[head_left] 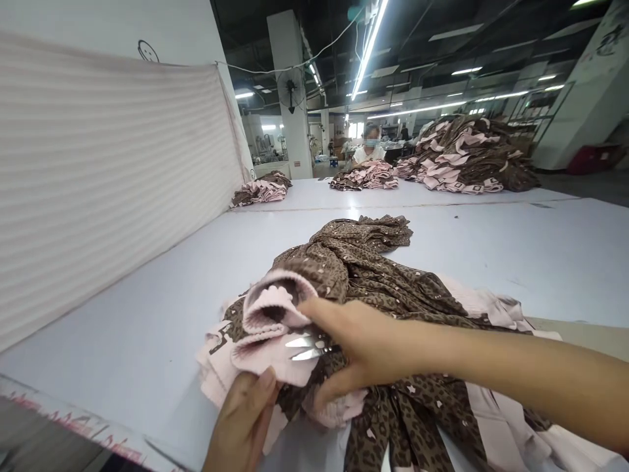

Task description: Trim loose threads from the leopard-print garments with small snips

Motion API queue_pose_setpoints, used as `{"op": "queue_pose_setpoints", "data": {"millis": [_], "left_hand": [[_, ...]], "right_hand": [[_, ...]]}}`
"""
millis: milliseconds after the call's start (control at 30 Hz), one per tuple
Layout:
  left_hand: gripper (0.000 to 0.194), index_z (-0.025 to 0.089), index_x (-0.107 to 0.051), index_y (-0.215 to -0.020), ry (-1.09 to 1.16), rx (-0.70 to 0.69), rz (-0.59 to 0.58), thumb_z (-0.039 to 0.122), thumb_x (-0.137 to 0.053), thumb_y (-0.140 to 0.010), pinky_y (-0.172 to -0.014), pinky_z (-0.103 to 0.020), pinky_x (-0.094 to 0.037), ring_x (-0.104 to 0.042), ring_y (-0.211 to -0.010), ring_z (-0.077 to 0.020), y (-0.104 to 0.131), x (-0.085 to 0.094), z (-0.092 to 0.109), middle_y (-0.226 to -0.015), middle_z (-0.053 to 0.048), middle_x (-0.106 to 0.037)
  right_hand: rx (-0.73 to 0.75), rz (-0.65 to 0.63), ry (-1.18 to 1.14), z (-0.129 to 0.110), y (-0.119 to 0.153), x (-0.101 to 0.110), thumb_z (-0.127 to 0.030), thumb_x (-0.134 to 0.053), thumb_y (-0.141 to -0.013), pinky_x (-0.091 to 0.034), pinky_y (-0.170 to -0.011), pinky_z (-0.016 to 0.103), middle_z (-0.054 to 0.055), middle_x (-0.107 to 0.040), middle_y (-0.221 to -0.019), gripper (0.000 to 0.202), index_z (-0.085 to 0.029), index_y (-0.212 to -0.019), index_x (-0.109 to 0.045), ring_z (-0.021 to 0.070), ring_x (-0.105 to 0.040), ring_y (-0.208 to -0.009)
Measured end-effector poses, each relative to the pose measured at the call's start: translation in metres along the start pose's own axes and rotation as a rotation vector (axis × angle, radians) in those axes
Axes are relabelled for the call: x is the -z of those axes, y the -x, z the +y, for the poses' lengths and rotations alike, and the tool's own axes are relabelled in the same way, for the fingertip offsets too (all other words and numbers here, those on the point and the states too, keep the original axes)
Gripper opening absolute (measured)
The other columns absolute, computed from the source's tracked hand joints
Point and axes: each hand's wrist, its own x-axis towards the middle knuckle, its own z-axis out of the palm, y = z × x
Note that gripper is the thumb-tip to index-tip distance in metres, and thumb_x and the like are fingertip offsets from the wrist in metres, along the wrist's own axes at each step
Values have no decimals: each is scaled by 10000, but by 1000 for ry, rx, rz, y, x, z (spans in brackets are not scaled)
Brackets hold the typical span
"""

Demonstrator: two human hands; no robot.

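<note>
A brown leopard-print garment [388,275] with pale pink cuffs and bands lies bunched on the table before me. My left hand [246,416] pinches the edge of a pink band [275,360] between thumb and fingers. Thread snips [307,347] sit in my right hand [354,347], their two blades apart and pointing left over the pink fabric. The thumb and fingers of that hand are spread around a rolled pink cuff [280,295]; its palm side is hidden. More folds of the printed cloth hang toward me below the right forearm.
A white table [515,242] stretches away from me. A pale striped cloth [118,164] hangs along the left side. Farther back lie a small garment pile [263,190], a middle pile [366,176] and a large heap [466,157]. A masked person [369,149] is behind the middle pile.
</note>
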Motion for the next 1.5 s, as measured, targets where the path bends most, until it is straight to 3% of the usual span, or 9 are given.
{"op": "queue_pose_setpoints", "data": {"millis": [133, 267, 367, 567, 833, 1100, 1367, 1433, 1500], "left_hand": [[376, 267, -716, -1040, -343, -177, -166, 514, -656, -763, -917, -259, -493, -565, -1172, -251, 2, 16, 1, -1190, -51, -678], [240, 268, -700, -999, -785, -250, -207, 404, -552, -867, -964, -265, -470, -594, -1127, -207, -3, 18, -9, -1125, -46, -694], [220, 219, -666, -1004, -983, -384, -362, 311, -504, -889, -913, -302, -514, -640, -1030, -205, -8, 5, -28, -1073, -78, -702], [395, 186, -569, -1235, -1532, -594, -716, 161, -533, -842, -984, -478, -470, -556, -1196, -271, -17, -25, -90, -1291, -116, -612], [313, 74, -634, -1124, -1808, -546, -738, 20, -458, -871, -1002, -450, -439, -553, -1202, -275, -31, 5, -128, -1190, -183, -665], [468, 94, -634, -1066, -1859, -531, -666, -140, -375, -753, -907, -417, -483, -565, -1158, -283, -34, 49, -100, -1149, -142, -673], [223, 270, -684, -922, -1353, -460, -813, 122, -528, -863, -1051, -356, -376, -652, -978, -174, -2, 41, -89, -967, -10, -729], [210, 255, -694, -917, -1042, -379, -683, 245, -485, -907, -900, -285, -479, -677, -828, -167, 11, 50, -70, -921, -49, -729], [228, 230, -678, -889, -887, -344, -261, 289, -459, -906, -794, -282, -497, -655, -849, -202, 21, 65, -48, -917, -79, -704]], "right_hand": [[-168, 153, 62, 47, 3, 15, -198, -740, -759, -520, -561, 270, -12, -672, -714, 98, -161, -821, -674, 134, -612, -607], [-498, 686, 142, 109, 46, 99, -258, -487, -970, -530, -779, 359, 76, -629, -1103, 230, -144, -1154, -567, 176, -623, -918], [-791, 900, 198, 152, 94, 116, -319, -560, -937, -514, -827, 440, 84, -582, -1193, 319, -152, -1208, -537, 231, -611, -969], [-938, 773, 107, 166, 145, 14, -302, -549, -942, -525, -799, 412, 76, -607, -1127, 269, -152, -1165, -559, 210, -626, -936], [-290, -32, -148, 87, 111, -123, -126, -555, -815, -495, -752, 242, 6, -724, -966, 278, -238, -1050, -652, 170, -674, -863], [-240, -190, 41, 164, 146, -116, -146, -532, -767, -459, -688, 302, 79, -708, -826, 232, -180, -971, -637, 218, -645, -714], [-239, -108, 71, 141, 151, -127, -81, -450, -774, -528, -721, 323, 80, -733, -939, 380, -223, -1068, -644, 241, -697, -818], [-307, -16, -2, 138, 155, -131, -153, -483, -814, -547, -779, 346, 72, -729, -1041, 355, -261, -1105, -654, 261, -695, -908], [-414, 114, -112, 137, 156, -132, -300, -539, -844, -546, -837, 388, 73, -721, -1088, 287, -277, -1091, -684, 292, -680, -966]]}}
